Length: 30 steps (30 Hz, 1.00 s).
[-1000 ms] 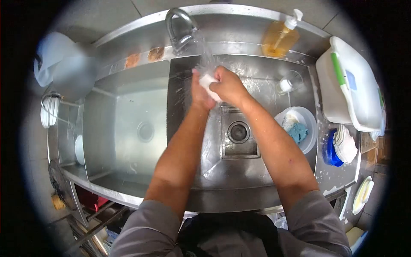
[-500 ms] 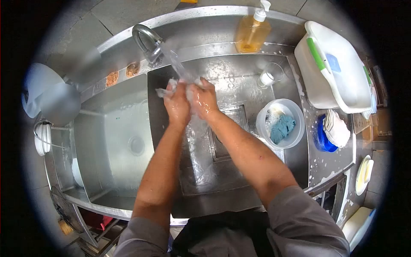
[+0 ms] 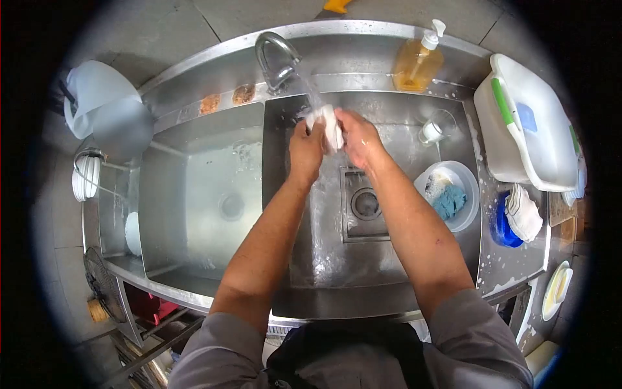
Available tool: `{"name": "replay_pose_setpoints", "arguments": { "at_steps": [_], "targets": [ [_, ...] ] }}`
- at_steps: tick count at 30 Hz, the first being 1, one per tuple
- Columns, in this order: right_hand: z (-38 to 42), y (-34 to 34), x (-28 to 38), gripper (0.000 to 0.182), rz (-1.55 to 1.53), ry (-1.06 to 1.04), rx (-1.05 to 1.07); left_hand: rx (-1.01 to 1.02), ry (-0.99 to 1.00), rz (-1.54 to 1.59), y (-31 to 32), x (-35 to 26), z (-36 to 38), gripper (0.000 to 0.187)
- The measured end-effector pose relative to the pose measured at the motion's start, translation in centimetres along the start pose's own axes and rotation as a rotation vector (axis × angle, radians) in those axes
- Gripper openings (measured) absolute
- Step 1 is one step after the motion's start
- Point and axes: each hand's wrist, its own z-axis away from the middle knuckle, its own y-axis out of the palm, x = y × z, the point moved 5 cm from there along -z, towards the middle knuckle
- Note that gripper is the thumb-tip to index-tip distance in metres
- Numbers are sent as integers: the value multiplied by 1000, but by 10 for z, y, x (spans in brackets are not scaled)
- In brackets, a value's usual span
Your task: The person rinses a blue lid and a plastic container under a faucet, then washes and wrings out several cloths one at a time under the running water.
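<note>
A bunched white cloth (image 3: 330, 131) is held between my two hands under the running tap (image 3: 278, 61), in the right-hand basin. My left hand (image 3: 306, 152) grips its left side, thumb and fingers closed on the fabric. On the other side, my right hand (image 3: 360, 139) pinches the cloth with its fingertips. Water from the spout falls onto the cloth and splashes to the left. Below my right hand lies the square drain (image 3: 365, 203). To its right, a translucent tub (image 3: 472, 214) holds a teal cloth (image 3: 449, 202) and suds.
The left basin (image 3: 194, 188) contains water. A clear glass (image 3: 430, 133) lies near the right basin's back corner. Behind it stands an amber pump bottle (image 3: 416, 68). A large white bin (image 3: 492, 139), a blue container (image 3: 507, 223) and folded white cloths (image 3: 523, 215) line the right side.
The white cloth now shows as a compact bundle between my hands; before, it was mostly hidden in my grip and spray. The camera view has shifted, moving the scene rightward.
</note>
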Motion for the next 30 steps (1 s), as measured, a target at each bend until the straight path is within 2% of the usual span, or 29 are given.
{"name": "replay_pose_setpoints", "arguments": {
  "at_steps": [2,3,4,6,8,10,11,13,14,16,17,18,19,20,21,22,23,25,26,28,30],
  "targets": [
    [8,-4,-1,33,217,41,-81,-201,160,138,0,-12,10,53],
    [9,-5,-1,30,235,49,-102,-222,43,124,1,-6,16,52],
    [8,-6,-1,30,239,43,-97,-225,51,128,3,-7,16,52],
    [7,-11,-6,22,309,63,-102,-160,96,0,7,-8,18,50],
    [16,-5,-6,22,258,61,-49,-153,168,-46,2,-6,16,47],
    [19,-2,-5,22,216,52,7,78,-19,121,-3,7,3,35],
    [17,-5,-9,22,243,82,19,75,-11,125,-6,10,-1,35],
    [19,-7,-9,21,255,119,-7,58,-84,361,-10,19,-5,30],
    [25,-2,-2,21,258,117,-5,57,-81,363,-10,3,4,30],
    [29,-1,19,21,130,-20,-101,-66,-290,705,-10,-15,17,29],
    [24,-2,22,18,122,-34,-125,-67,-283,708,-6,-18,18,29],
    [22,1,18,18,123,-36,-123,21,-276,717,3,-24,20,28],
    [18,6,15,16,433,-107,-107,109,-267,726,10,-28,19,27],
    [14,12,12,14,741,-177,-90,110,-263,726,11,-26,13,27],
    [12,17,14,13,983,-364,-128,162,-239,518,11,-24,7,33],
    [17,19,17,13,980,-361,-126,210,-215,308,11,-18,2,40],
    [25,23,24,13,1040,-401,-48,180,-155,441,4,-22,1,35],
    [29,25,31,13,1055,-479,55,175,-190,446,0,-36,8,32],
    [26,23,29,13,1054,-477,53,169,-229,455,-2,-40,12,30],
    [27,24,36,14,1064,-659,32,119,-238,384,-4,-38,12,26],
    [25,23,28,15,1126,-564,-30,98,-252,320,1,-27,6,22]
  ]
}}
